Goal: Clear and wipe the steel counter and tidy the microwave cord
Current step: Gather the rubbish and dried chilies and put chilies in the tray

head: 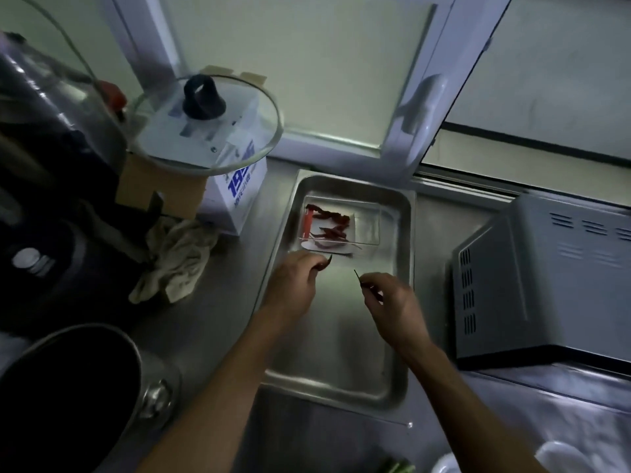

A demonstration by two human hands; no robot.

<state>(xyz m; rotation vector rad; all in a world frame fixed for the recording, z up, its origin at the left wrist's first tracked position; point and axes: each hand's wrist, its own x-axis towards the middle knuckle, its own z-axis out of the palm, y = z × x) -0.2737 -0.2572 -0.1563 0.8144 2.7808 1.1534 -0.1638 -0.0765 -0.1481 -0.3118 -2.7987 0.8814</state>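
A steel tray [399,302] lies on the steel counter [225,315]. At its far end sits a clear plastic container [368,223] holding several dried red chilies [329,216]. My left hand [293,285] is over the tray just in front of the container and pinches a dried chili [327,261]. My right hand [392,305] hovers beside it and pinches a thin dark stem [357,276]. The grey microwave [546,285] stands at the right; its cord is not visible.
A crumpled cloth [177,261] lies on the counter left of the tray. Behind it stands a white box [235,196] topped by a glass lid [205,124]. A dark pot [68,397] sits at the near left, a window frame behind.
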